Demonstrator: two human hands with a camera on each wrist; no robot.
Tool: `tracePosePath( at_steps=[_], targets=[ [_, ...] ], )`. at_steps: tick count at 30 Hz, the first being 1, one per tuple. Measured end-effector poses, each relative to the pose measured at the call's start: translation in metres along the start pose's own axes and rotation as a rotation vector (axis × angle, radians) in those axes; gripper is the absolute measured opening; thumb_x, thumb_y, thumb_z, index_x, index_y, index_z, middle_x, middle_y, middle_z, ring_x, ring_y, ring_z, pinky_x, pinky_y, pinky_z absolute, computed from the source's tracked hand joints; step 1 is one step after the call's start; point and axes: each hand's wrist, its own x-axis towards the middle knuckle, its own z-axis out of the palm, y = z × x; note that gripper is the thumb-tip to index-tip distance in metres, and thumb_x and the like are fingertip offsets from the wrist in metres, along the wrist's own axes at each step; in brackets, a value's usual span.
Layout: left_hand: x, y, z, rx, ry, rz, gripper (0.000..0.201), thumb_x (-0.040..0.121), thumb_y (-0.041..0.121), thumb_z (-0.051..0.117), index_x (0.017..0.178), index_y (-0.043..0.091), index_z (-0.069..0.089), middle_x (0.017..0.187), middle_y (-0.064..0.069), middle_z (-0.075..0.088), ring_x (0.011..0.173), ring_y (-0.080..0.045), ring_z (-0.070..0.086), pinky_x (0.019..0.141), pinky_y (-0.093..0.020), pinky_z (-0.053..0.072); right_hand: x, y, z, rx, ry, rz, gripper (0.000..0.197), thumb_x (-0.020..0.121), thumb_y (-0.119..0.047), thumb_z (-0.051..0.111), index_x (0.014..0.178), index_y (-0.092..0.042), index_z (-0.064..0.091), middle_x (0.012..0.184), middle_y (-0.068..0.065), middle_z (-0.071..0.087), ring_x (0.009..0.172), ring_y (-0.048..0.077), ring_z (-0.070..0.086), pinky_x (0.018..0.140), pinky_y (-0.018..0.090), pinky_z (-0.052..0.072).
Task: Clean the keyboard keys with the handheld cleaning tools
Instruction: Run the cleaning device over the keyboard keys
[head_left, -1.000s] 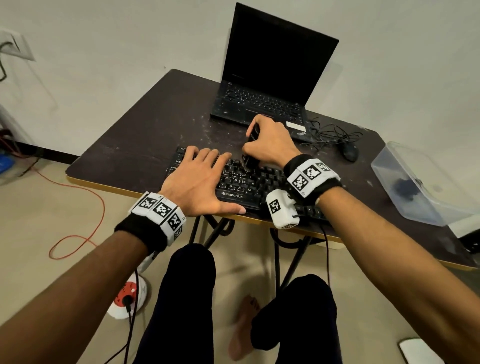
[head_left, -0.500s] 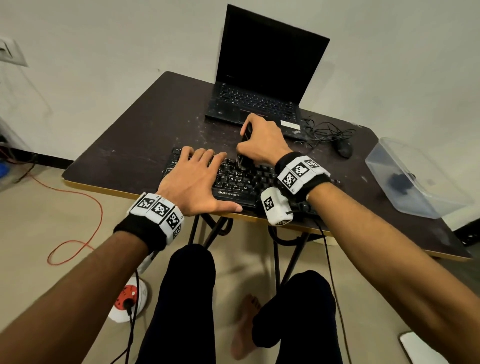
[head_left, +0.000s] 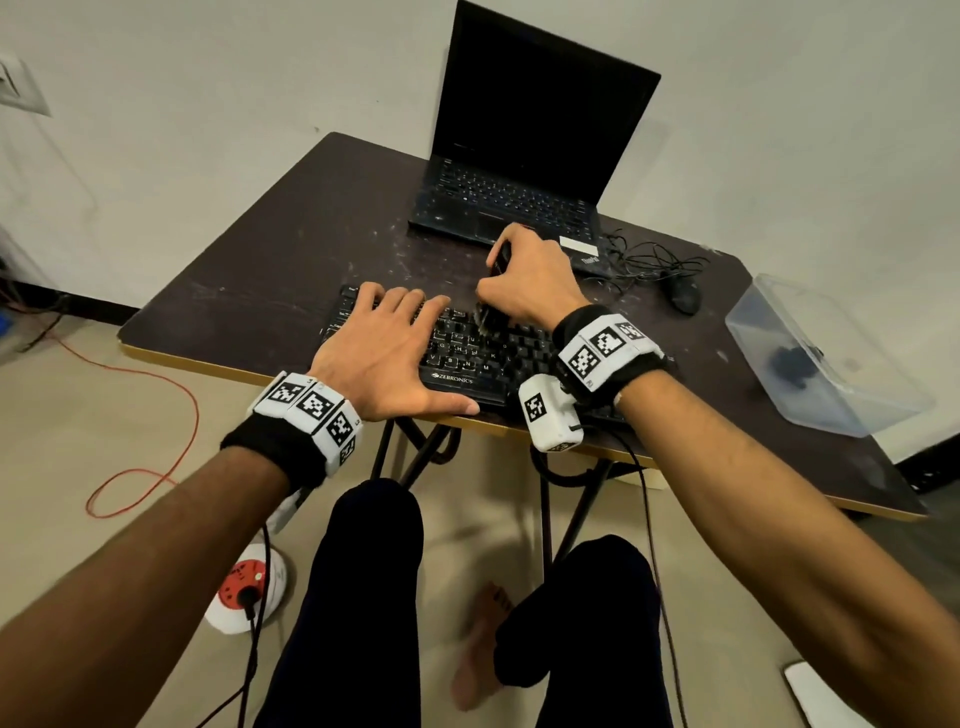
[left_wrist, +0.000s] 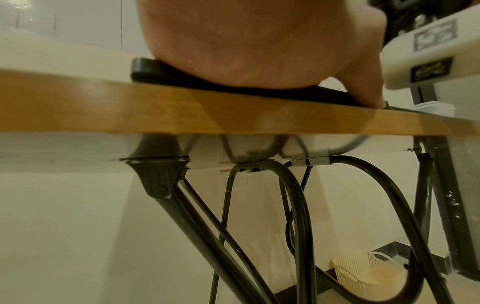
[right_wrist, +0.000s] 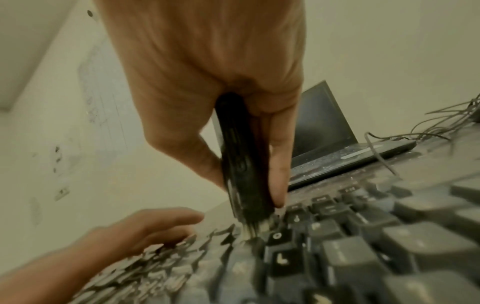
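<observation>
The head view looks forward and down from above the seated person, taking in both forearms, the whole table (head_left: 249, 270), the keyboard (head_left: 483, 358) and the laptop (head_left: 524, 156) beyond. The left wrist view sits low, at the table's near edge (left_wrist: 233, 115), facing forward under and along it, close to the left hand (left_wrist: 246, 47). The right wrist view looks along the right hand (right_wrist: 207, 72) from close by, down at the keys, which are blurred. Both wrist views share the keyboard with the head view; the right one also catches the laptop.
</observation>
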Motion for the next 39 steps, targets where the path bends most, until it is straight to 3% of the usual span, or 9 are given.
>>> tracePosePath(
  at_steps=[4,8,12,19,22,27,31,36,39],
  targets=[
    [-0.001,0.0,0.003,-0.002,-0.004,0.0,0.143,0.065,0.112,0.008,0.162,0.009,0.03,0.15,-0.009,0.051,0.136,-0.028,0.047,0.119,-0.051,0.027,-0.007,0.0,0.0,-0.008,-0.18,-0.049,0.024,0.079,-0.02,0.075,0.1,-0.023,0.064,0.098,0.001,0.068,0.09,0.024,0.072,0.077,0.043,0.065],
    [0.0,0.0,0.002,0.009,-0.003,-0.001,0.143,0.066,0.111,0.007,0.163,0.009,0.029,0.152,-0.011,0.051,0.138,-0.029,0.047,0.12,-0.051,0.027,-0.01,0.007,-0.005,0.007,-0.044,-0.024,0.025,0.079,-0.02,0.073,0.102,-0.023,0.064,0.093,-0.002,0.067,0.091,0.023,0.069,0.079,0.04,0.063],
    [-0.001,0.002,0.003,0.007,-0.008,0.008,0.142,0.066,0.111,0.008,0.162,0.009,0.03,0.152,-0.011,0.051,0.137,-0.029,0.047,0.12,-0.051,0.027,-0.021,0.01,-0.002,-0.034,-0.116,-0.104,0.027,0.079,-0.021,0.074,0.103,-0.025,0.064,0.09,-0.007,0.066,0.087,0.016,0.066,0.065,0.026,0.049],
    [-0.001,0.0,0.005,0.012,-0.008,-0.001,0.141,0.067,0.112,0.009,0.162,0.01,0.031,0.15,-0.01,0.052,0.136,-0.028,0.048,0.119,-0.052,0.028,-0.025,0.006,0.001,-0.002,-0.147,-0.132,0.027,0.078,-0.021,0.075,0.102,-0.026,0.063,0.092,-0.006,0.066,0.088,0.018,0.065,0.063,0.025,0.043],
    [0.002,0.0,0.002,0.013,0.005,-0.012,0.141,0.067,0.112,0.009,0.162,0.009,0.031,0.15,-0.011,0.052,0.136,-0.029,0.048,0.119,-0.051,0.028,-0.019,0.005,0.003,0.041,-0.033,-0.065,0.025,0.078,-0.022,0.072,0.101,-0.025,0.061,0.088,-0.005,0.065,0.089,0.021,0.064,0.061,0.023,0.04],
    [0.0,0.0,0.005,0.032,-0.008,-0.026,0.138,0.069,0.111,0.009,0.163,0.011,0.029,0.151,-0.01,0.052,0.135,-0.029,0.047,0.119,-0.051,0.028,-0.035,-0.002,0.013,-0.002,-0.087,-0.151,0.027,0.076,-0.025,0.071,0.1,-0.028,0.059,0.091,-0.001,0.066,0.087,0.024,0.063,0.072,0.034,0.051],
    [0.001,0.0,0.002,0.021,0.0,-0.021,0.141,0.066,0.111,0.006,0.162,0.01,0.031,0.149,-0.01,0.053,0.134,-0.029,0.048,0.118,-0.051,0.028,-0.017,-0.002,0.003,0.005,0.011,-0.03,0.025,0.074,-0.024,0.068,0.097,-0.026,0.059,0.089,0.0,0.067,0.09,0.026,0.065,0.069,0.031,0.045],
    [0.001,0.001,0.004,0.024,0.002,-0.021,0.141,0.066,0.112,0.009,0.163,0.012,0.03,0.15,-0.009,0.052,0.134,-0.028,0.048,0.118,-0.05,0.028,-0.019,-0.002,-0.002,-0.064,-0.214,-0.102,0.021,0.08,-0.023,0.073,0.099,-0.026,0.064,0.095,-0.004,0.066,0.089,0.018,0.067,0.06,0.024,0.05],
    [0.0,0.0,0.003,0.015,-0.001,-0.022,0.143,0.065,0.112,0.006,0.163,0.011,0.029,0.151,-0.009,0.051,0.136,-0.028,0.047,0.119,-0.05,0.026,-0.011,0.0,0.0,-0.031,-0.088,-0.074,0.021,0.079,-0.023,0.069,0.099,-0.026,0.063,0.094,-0.003,0.067,0.092,0.022,0.064,0.066,0.026,0.044]
  ],
)
